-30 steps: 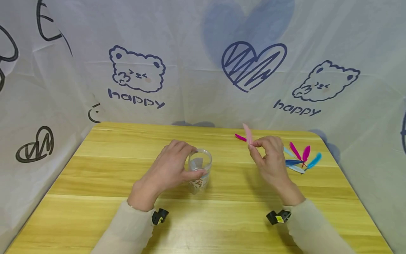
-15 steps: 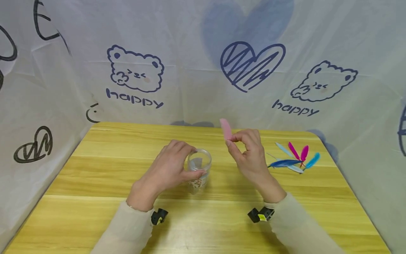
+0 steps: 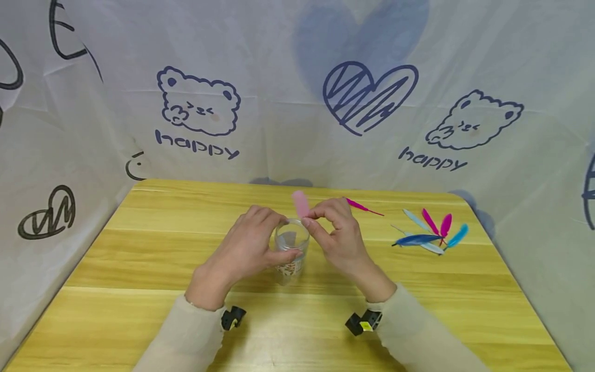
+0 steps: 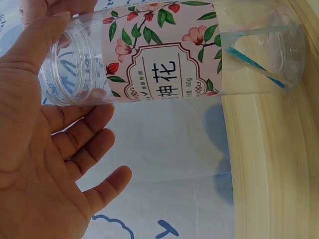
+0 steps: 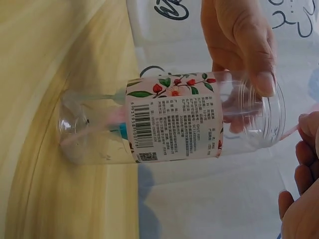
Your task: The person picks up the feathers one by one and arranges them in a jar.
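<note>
A clear plastic jar (image 3: 290, 271) with a floral paper label (image 4: 164, 50) stands upright and lidless on the table. My left hand (image 3: 246, 245) grips it round the neck, thumb on the near side. Through the jar wall, a teal feather (image 4: 254, 65) shows in the left wrist view and a pink feather (image 5: 113, 118) in the right wrist view, both low inside. My right hand (image 3: 341, 240) pinches a light pink feather (image 3: 300, 203) by its lower end, at the right of the jar's rim. Its quill tip is close to the mouth; the fingers partly hide it.
Right of the hands, a loose cluster lies on the wooden table (image 3: 139, 310): a dark blue feather (image 3: 416, 239), a bright blue feather (image 3: 457, 237), pale blue ones and two magenta ones. A single magenta feather (image 3: 357, 205) lies behind the right hand. A patterned cloth (image 3: 279, 139) hangs behind.
My right hand has carried the pink feather leftward from near the feather cluster to the jar's rim. The left hand keeps its hold on the jar.
</note>
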Action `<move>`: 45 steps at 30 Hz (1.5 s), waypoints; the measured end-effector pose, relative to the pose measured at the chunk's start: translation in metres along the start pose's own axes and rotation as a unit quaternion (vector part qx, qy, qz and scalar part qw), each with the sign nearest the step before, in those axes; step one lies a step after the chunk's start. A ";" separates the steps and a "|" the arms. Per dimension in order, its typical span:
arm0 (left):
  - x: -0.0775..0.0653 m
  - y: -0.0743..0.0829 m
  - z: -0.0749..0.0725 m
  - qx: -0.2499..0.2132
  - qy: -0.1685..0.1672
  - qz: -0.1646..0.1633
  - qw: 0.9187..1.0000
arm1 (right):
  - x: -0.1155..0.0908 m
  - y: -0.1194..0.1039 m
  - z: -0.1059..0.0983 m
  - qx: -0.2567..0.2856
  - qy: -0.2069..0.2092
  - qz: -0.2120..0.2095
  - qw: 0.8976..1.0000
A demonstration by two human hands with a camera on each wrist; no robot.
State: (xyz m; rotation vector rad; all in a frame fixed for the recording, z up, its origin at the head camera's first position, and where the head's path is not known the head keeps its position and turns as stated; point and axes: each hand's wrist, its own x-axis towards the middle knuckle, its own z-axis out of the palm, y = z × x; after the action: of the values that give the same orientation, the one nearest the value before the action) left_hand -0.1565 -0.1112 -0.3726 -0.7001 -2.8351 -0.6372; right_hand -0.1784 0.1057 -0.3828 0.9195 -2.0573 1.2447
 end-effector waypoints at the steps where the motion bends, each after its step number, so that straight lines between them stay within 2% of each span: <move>1: 0.000 0.000 0.000 0.000 0.000 0.001 1.000 | -0.001 0.000 0.001 0.003 -0.002 0.002 1.000; 9: 0.000 -0.001 0.000 0.000 0.003 0.004 1.000 | -0.001 -0.001 0.005 0.026 -0.008 0.020 0.999; 21: -0.001 -0.002 0.000 0.003 0.003 0.003 1.000 | -0.006 0.005 0.005 -0.034 -0.014 -0.005 0.999; 36: -0.001 -0.003 -0.001 0.001 0.001 0.005 1.000 | -0.007 0.006 0.004 -0.031 -0.036 0.013 0.999; 45: -0.001 -0.002 -0.001 0.002 -0.005 0.000 1.000 | -0.007 0.005 0.004 -0.039 -0.046 0.006 0.998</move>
State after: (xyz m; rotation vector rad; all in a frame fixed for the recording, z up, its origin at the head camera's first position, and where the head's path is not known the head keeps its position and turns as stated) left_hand -0.1562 -0.1140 -0.3723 -0.7044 -2.8447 -0.6286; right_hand -0.1784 0.1061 -0.3927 0.9466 -2.1693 1.1397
